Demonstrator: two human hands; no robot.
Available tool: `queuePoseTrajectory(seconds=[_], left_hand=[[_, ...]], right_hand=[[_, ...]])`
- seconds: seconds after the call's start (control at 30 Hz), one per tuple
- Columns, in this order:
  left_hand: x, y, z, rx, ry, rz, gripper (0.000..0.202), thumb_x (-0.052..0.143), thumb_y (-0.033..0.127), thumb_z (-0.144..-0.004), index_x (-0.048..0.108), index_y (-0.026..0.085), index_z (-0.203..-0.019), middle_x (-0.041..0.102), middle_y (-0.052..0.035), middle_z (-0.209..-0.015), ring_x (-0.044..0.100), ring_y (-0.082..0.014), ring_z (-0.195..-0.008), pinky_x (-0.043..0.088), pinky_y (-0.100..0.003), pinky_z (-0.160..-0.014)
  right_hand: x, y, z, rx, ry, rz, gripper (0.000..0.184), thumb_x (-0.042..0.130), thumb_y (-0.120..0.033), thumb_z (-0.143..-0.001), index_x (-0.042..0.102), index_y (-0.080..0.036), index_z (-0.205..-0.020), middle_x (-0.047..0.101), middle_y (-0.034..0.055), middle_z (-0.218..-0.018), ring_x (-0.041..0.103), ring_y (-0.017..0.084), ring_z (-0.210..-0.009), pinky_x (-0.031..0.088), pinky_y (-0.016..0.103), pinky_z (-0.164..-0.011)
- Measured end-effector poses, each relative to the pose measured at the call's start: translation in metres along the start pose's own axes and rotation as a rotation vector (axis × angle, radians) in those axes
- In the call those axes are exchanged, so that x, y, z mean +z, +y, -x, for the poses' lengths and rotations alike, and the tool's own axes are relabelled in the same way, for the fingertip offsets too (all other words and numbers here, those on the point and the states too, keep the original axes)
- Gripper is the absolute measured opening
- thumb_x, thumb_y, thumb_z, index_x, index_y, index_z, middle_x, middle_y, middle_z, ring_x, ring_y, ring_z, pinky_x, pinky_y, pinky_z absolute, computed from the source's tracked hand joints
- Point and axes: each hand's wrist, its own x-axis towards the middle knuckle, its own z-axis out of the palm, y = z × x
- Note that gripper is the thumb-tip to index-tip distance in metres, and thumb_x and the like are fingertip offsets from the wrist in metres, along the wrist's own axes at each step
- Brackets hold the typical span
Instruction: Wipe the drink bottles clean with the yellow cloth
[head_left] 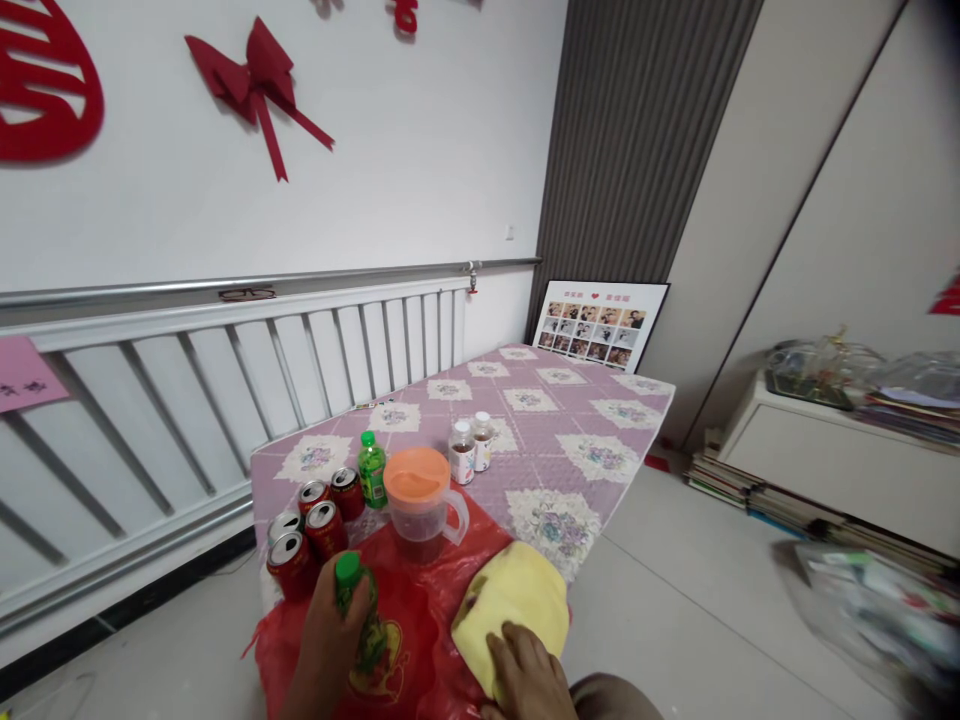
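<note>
My left hand [334, 625] is wrapped round a green plastic bottle [373, 645] with a green cap, held over a red plastic bag [427, 615]. On a folded yellow cloth [517, 590] at the right edge of the bag lies my right hand [529, 670], its fingers extended over the fabric. Beyond the left hand, several opened red drink cans [325, 530] stand in a cluster. Another green bottle [372, 470] is upright beside them. A clear pitcher [417, 525] with an orange lid stands in the middle, its handle pointing right.
Two small white-capped bottles [463, 455] stand behind the pitcher on the purple patterned tablecloth [532, 450]. A white radiator [315, 370] runs along the table's left side. A framed photo board [600, 320] leans at the far end, and a white cabinet [840, 450] stands right.
</note>
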Motion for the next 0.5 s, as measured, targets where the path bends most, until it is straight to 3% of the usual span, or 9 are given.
queuePoseTrajectory(seconds=[0.1,0.27,0.4,0.5], left_hand=[[-0.001,0.001,0.001,-0.002,-0.01,-0.003,0.036,0.052,0.051,-0.079,0.054,0.026,-0.105,0.073,-0.0026,-0.091,0.071,-0.0246,-0.083,0.054,-0.035,-0.074],[-0.001,0.003,0.001,0.002,0.016,-0.016,0.034,0.053,0.049,-0.078,0.054,0.027,-0.105,0.073,-0.0027,-0.093,0.071,-0.0246,-0.086,0.055,-0.036,-0.078],[0.0,0.001,-0.001,0.0,0.007,-0.029,0.039,0.051,0.051,-0.078,0.054,0.025,-0.108,0.074,-0.0041,-0.098,0.071,-0.0248,-0.09,0.056,-0.036,-0.081],[0.0,0.0,-0.001,0.002,-0.001,-0.037,0.04,0.05,0.05,-0.079,0.054,0.024,-0.109,0.074,-0.0045,-0.099,0.072,-0.0244,-0.09,0.056,-0.036,-0.083]], right_hand=[[0.009,0.011,0.0,-0.005,-0.032,0.008,0.07,0.068,-0.019,-0.071,0.057,-0.027,-0.139,0.055,0.0132,-0.149,0.046,0.036,-0.138,0.04,0.047,-0.111],[0.01,0.02,-0.006,-0.044,-0.013,-0.009,0.061,0.058,-0.013,-0.075,0.062,-0.025,-0.134,0.062,0.0122,-0.142,0.053,0.031,-0.132,0.044,0.042,-0.107],[-0.01,0.017,-0.014,-0.068,-0.033,-0.189,0.047,0.053,-0.016,-0.077,0.069,-0.022,-0.121,0.068,0.0129,-0.131,0.06,0.029,-0.12,0.045,0.041,-0.105],[-0.036,0.022,-0.026,-0.008,-0.072,-0.401,0.047,0.049,-0.02,-0.079,0.067,-0.017,-0.122,0.068,0.0154,-0.132,0.06,0.03,-0.123,0.041,0.045,-0.111]])
